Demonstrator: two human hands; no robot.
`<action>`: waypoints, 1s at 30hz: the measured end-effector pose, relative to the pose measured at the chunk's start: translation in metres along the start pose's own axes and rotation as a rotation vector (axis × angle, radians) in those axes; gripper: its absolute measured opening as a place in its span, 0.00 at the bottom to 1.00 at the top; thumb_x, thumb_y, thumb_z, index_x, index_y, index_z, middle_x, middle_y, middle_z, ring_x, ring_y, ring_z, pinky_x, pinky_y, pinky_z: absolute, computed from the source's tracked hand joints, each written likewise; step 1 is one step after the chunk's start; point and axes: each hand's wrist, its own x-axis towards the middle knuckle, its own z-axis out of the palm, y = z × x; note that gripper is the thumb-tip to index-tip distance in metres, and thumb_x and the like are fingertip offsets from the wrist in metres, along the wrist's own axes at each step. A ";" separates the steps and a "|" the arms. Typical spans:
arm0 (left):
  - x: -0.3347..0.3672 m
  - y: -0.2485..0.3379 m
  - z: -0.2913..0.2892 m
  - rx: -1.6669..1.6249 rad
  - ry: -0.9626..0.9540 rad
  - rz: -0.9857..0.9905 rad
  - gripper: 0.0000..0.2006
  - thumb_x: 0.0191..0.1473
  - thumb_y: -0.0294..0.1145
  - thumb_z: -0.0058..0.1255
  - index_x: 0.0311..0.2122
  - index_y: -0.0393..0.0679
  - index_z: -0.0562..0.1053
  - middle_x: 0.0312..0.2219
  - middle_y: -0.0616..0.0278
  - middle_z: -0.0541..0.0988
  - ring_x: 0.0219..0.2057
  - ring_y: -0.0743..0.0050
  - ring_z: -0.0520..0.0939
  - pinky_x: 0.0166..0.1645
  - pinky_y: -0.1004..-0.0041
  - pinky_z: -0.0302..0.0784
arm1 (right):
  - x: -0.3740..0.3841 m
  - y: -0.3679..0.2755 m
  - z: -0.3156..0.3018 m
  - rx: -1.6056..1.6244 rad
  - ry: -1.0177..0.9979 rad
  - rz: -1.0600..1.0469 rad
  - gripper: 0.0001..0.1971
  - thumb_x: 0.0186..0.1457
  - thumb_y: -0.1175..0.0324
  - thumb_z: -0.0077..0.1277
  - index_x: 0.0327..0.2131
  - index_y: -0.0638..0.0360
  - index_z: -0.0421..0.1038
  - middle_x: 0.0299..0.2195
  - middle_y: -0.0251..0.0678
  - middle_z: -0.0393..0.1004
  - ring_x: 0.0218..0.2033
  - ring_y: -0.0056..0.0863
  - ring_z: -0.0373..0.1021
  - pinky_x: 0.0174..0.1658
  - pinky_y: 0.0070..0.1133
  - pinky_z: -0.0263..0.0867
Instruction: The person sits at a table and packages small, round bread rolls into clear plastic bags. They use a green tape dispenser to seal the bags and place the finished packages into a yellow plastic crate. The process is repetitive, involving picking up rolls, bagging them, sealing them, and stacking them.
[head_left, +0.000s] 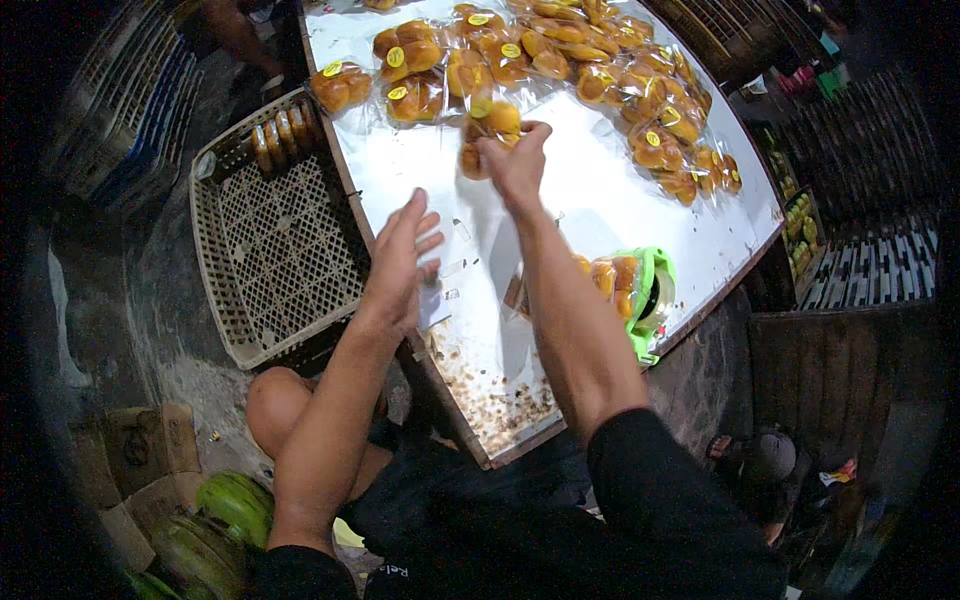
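My right hand [517,168] reaches out over the white tabletop [575,170], its fingers closed on a clear bag of golden-brown buns [493,118] with a yellow round label. Part of that bag is hidden behind the hand. Nearer the table's left edge, my left hand [402,250] is raised with its fingers apart and nothing in it. Many similar bagged buns [648,95] lie along the table's far and right sides. Close to my right forearm, another bag of buns [610,280] sits against a bright green tape dispenser [650,300], partly covered by the arm.
A pale plastic crate [215,270] stands left of the table, with several packed buns [283,138] in its far corner. Green fruits [225,520] and cardboard [145,450] lie on the floor at lower left. Stacked crates [150,110] stand far left; a person [770,460] is at lower right.
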 end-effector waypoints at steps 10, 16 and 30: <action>-0.036 0.010 0.016 0.364 -0.178 0.910 0.34 0.53 0.30 0.53 0.62 0.39 0.51 0.58 0.54 0.58 0.52 0.62 0.72 0.52 0.66 0.72 | -0.141 -0.043 -0.142 0.981 -0.443 0.263 0.29 0.62 0.59 0.44 0.59 0.60 0.43 0.48 0.51 0.68 0.49 0.39 0.69 0.53 0.32 0.64; -0.040 -0.008 0.017 0.191 0.003 0.569 0.26 0.65 0.49 0.32 0.36 0.34 0.74 0.29 0.58 0.77 0.38 0.72 0.76 0.45 0.73 0.70 | -0.186 -0.054 -0.137 0.482 -0.160 -0.089 0.20 0.58 0.70 0.49 0.52 0.61 0.58 0.38 0.36 0.70 0.40 0.24 0.68 0.42 0.22 0.67; -0.095 0.001 0.017 0.296 -0.133 1.152 0.11 0.50 0.37 0.60 0.25 0.42 0.72 0.53 0.51 0.66 0.60 0.56 0.60 0.64 0.49 0.48 | -0.220 -0.099 -0.197 0.176 0.296 -0.548 0.04 0.55 0.72 0.51 0.30 0.62 0.68 0.42 0.44 0.69 0.44 0.42 0.66 0.55 0.36 0.56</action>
